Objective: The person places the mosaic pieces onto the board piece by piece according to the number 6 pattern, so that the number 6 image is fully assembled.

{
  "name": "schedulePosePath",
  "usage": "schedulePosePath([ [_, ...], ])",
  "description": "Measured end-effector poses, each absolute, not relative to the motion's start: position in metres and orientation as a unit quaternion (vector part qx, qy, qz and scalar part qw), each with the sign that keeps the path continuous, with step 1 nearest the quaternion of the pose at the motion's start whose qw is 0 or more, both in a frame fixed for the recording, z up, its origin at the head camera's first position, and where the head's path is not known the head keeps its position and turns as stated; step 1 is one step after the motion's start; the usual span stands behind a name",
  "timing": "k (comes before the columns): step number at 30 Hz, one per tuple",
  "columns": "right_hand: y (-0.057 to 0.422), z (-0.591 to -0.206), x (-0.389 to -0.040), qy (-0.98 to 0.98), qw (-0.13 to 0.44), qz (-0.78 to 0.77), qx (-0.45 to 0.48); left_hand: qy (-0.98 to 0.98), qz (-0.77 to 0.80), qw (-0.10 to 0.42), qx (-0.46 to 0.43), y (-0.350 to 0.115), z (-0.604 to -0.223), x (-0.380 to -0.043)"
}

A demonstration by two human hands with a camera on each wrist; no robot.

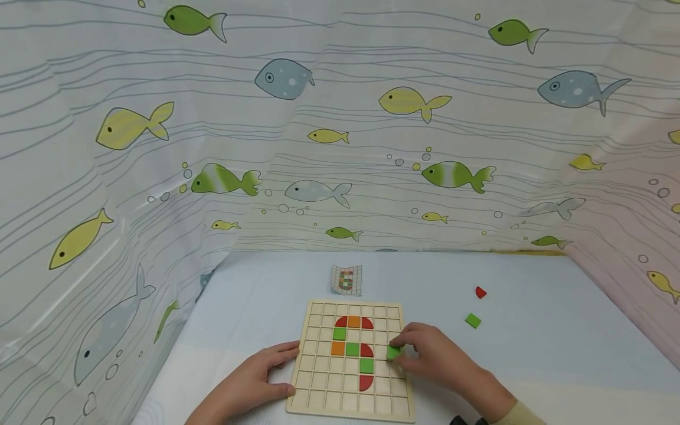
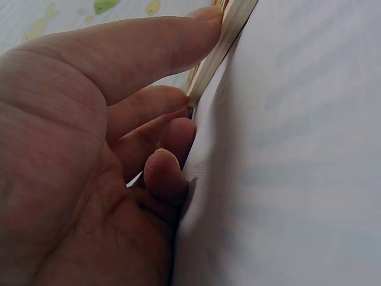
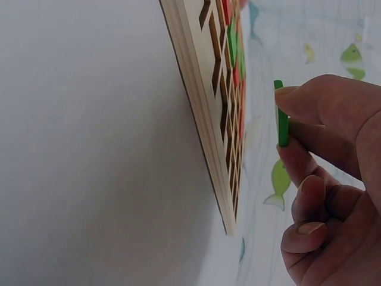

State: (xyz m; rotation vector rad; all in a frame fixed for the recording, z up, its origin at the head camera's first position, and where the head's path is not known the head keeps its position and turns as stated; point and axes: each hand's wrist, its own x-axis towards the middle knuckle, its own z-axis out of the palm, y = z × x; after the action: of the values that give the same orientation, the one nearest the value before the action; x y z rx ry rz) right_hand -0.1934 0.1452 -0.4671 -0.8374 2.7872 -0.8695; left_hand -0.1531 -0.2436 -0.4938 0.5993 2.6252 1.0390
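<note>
A wooden grid board (image 1: 322, 381) lies on the table, with red, orange and green tiles set in several of its cells. My left hand (image 1: 256, 378) rests at the board's left side, thumb and fingertips against the edge; in the left wrist view the thumb (image 2: 199, 39) touches the wooden side. Between thumb and fingers my right hand (image 1: 432, 357) pinches a green square tile (image 1: 393, 352). In the right wrist view that green tile is held edge-on, raised above the board's surface. The tiles on the board form a curving figure in its middle columns.
To the right of the board lie a loose green square tile (image 1: 473, 320) and a red quarter-round tile (image 1: 480, 292). Behind the board is a small pattern card (image 1: 346, 280) showing a coloured grid figure. A fish-printed curtain (image 1: 366, 165) encloses the table's back and sides.
</note>
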Motion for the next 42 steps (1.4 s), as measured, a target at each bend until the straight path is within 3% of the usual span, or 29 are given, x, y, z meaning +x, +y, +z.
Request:
schedulePosePath([
  [19, 0.114, -0.469, -0.185, 0.897, 0.067, -0.283, -0.333, 0.904, 0.357, 0.131, 0.196, -0.244, -0.493, -0.152],
  [34, 0.090, -0.475, -0.177, 0.874, 0.011, -0.243, -0.421, 0.907, 0.347, 0.119, 0.205, -0.243, -0.492, -0.153],
  [42, 0.080, -0.478, -0.174, 0.869, 0.011, -0.231, -0.437, 0.902, 0.359, 0.118, 0.209, -0.243, -0.493, -0.153],
])
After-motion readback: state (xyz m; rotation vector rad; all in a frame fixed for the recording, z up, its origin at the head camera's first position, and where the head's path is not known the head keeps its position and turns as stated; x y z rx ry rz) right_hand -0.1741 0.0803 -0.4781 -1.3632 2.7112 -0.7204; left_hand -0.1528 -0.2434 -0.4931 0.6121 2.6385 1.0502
